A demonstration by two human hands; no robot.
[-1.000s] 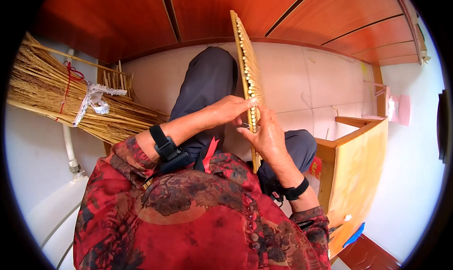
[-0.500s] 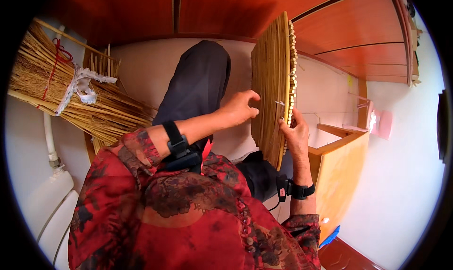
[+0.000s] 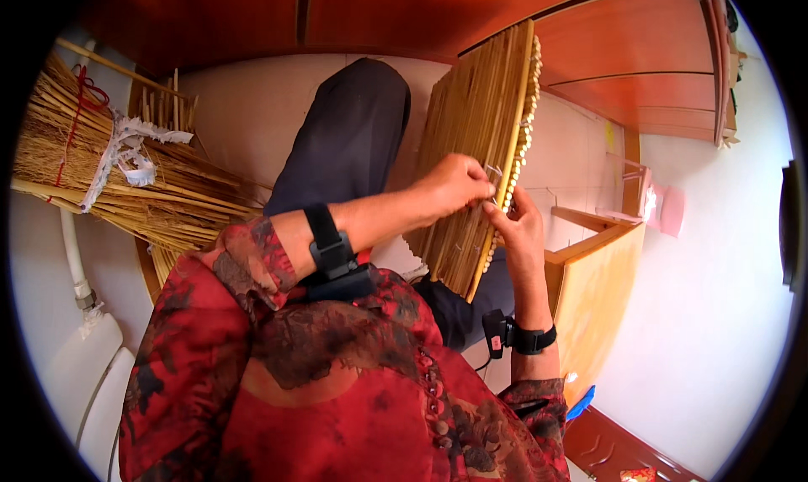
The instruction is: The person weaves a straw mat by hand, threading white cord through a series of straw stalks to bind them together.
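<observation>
A panel of straight tan stalks (image 3: 471, 116), laid side by side with pale cut ends along its right edge, stands tilted over my lap. Short bits of white string (image 3: 495, 171) stick out from its face near that edge. My left hand (image 3: 459, 183) is closed in a pinch at the panel's edge, on what looks like a white string, mostly hidden by the fingertips. Just beside it, my right hand (image 3: 518, 223) grips the edge, with its thumb on the face and its fingers behind. The fingertips of both hands nearly touch.
A large bundle of dry stalks (image 3: 168, 187), with a red cord (image 3: 82, 95) and white ragged strip (image 3: 118, 149), leans at the left. Red-brown cabinets (image 3: 404, 15) line the far side. A light wooden cabinet (image 3: 593, 305) stands at my right, a white pipe (image 3: 76, 259) at far left.
My left hand has moved right, from open fingers beside the panel to a pinch at its edge. The panel has turned so that more of its face shows. My right hand keeps hold.
</observation>
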